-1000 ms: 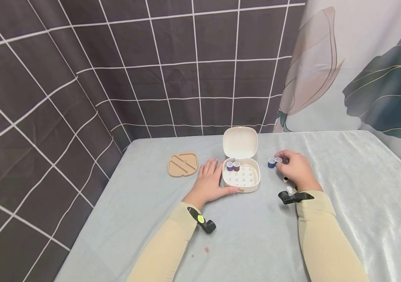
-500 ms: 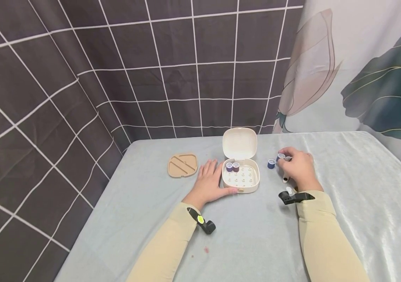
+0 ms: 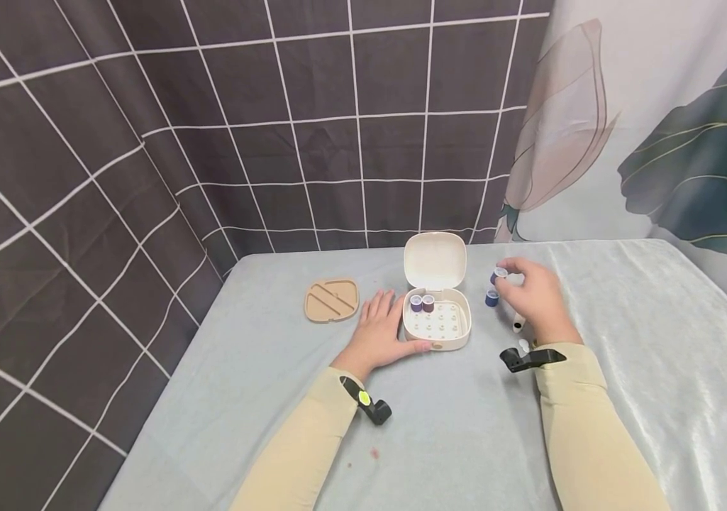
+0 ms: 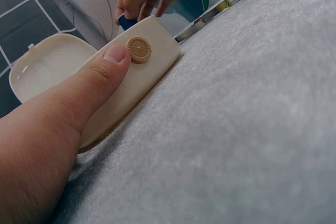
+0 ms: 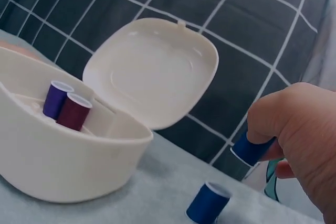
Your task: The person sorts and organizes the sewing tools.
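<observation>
An open cream sewing box [image 3: 437, 343] stands on the cloth, its lid [image 3: 435, 260] tipped back. Inside, a purple thread spool [image 5: 55, 100] and a maroon thread spool [image 5: 74, 113] stand side by side at the back left, among rows of small pegs. My left hand [image 3: 379, 333] rests against the box's left side, fingers straight, thumb along the front by the round brown button [image 4: 139, 50]. To the right of the box, my right hand [image 3: 537, 298] pinches a blue thread spool [image 5: 249, 149], lifted above the cloth. Another blue thread spool [image 5: 208, 203] stands below it.
A tan divided tray [image 3: 331, 299] lies left of the box. Small items, including a white one with a dark end [image 3: 518, 323] and a white piece [image 3: 524, 345], lie near my right wrist, partly covered. A dark grid-patterned curtain [image 3: 312, 142] hangs behind the table.
My right hand has taken a blue spool away from beside the other one and raised it, moving slightly back and left. My left hand keeps its place on the box.
</observation>
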### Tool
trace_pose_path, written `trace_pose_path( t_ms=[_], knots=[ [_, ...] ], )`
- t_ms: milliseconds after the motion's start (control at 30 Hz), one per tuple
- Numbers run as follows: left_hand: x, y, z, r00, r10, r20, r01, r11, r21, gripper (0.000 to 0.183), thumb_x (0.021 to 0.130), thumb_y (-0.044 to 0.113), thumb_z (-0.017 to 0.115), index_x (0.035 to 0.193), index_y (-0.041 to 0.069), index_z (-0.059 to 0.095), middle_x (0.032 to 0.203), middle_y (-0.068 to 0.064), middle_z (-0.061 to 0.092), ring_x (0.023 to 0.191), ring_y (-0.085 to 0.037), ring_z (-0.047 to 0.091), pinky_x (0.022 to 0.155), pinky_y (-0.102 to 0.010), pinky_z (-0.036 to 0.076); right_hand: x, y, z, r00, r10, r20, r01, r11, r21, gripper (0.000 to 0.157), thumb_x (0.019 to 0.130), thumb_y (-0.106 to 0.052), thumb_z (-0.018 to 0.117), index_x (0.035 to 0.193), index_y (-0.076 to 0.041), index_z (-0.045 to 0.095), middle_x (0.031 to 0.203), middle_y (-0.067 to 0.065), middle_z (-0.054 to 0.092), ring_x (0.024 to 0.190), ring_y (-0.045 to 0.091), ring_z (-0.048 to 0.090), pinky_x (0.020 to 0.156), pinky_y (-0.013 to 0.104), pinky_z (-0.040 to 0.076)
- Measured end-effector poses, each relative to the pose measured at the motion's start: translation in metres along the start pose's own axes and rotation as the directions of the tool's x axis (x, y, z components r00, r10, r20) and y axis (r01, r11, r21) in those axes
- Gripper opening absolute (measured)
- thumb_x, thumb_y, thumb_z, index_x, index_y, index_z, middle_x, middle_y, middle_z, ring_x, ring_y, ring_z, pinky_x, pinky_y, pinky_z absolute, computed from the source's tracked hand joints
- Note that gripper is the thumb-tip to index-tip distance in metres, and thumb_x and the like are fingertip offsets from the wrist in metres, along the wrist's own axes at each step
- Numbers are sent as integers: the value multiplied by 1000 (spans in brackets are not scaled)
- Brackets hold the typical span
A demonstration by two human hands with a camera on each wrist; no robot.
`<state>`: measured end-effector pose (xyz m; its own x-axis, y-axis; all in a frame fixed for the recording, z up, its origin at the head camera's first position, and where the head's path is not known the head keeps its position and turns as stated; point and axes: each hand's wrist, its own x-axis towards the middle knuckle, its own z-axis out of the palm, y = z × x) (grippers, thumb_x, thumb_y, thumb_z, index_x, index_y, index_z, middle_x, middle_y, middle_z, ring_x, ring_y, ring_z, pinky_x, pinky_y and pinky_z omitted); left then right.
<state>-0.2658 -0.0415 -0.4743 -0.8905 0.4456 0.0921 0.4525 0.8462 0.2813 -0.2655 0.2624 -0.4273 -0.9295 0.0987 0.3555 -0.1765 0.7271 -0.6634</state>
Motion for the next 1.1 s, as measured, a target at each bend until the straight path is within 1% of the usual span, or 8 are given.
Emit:
trace_pose_path(
  t_ms=[167,233,333,533,733,967,1100],
  knots=[
    [0,2,-3,1000,-3,5,3,1000,-6,110,78,83,59,161,19,26,167,-14,20,155,-31,9,125,-51,6,3,-12,0,997,-75,9,75,997,14,33,93,-17,63,121,0,67,119,24,67,117,42,58,102,57,41],
    [-1,2,-3,1000,-4,6,4,1000,-4,110,78,83,59,161,19,26,167,-14,20,155,-31,9,125,-51,6,4,-16,2,993,-119,6,118,993,16,32,91,-17,65,119,0,68,117,23,68,115,42,58,102,55,41],
    [-1,3,-4,1000,-7,5,7,1000,0,110,78,83,59,161,19,26,167,-14,20,155,-32,9,125,-51,7,6,-22,6,988,-157,11,157,988,17,32,91,-18,67,117,0,68,115,22,70,114,41,59,102,55,41],
    [-1,2,-3,1000,-6,1,6,1000,-5,110,78,84,58,161,19,26,166,-14,20,155,-32,9,125,-51,7,6,-33,14,978,-208,14,208,978,18,31,89,-18,69,114,1,69,110,23,70,108,42,60,98,56,42],
    [-1,1,-2,1000,2,-5,-2,1000,-1,111,78,85,57,161,17,27,166,-14,21,155,-32,10,125,-51,8,5,-42,23,966,-256,45,256,967,5,33,88,-16,71,116,1,69,111,22,71,108,42,60,98,57,43],
    [-1,1,-3,1000,4,-5,-4,1000,4,111,78,85,56,161,17,26,167,-15,20,155,-32,10,125,-51,8,3,-51,38,938,-330,103,332,943,-10,31,87,-18,73,112,0,70,106,19,73,100,40,62,93,56,45],
    [-2,1,-2,1000,9,-10,-9,1000,8,110,79,85,56,161,17,27,166,-15,21,155,-33,11,124,-51,8,0,-57,46,922,-358,150,364,931,-11,28,86,-19,73,110,-4,72,104,16,73,100,38,64,93,54,47]
  ],
)
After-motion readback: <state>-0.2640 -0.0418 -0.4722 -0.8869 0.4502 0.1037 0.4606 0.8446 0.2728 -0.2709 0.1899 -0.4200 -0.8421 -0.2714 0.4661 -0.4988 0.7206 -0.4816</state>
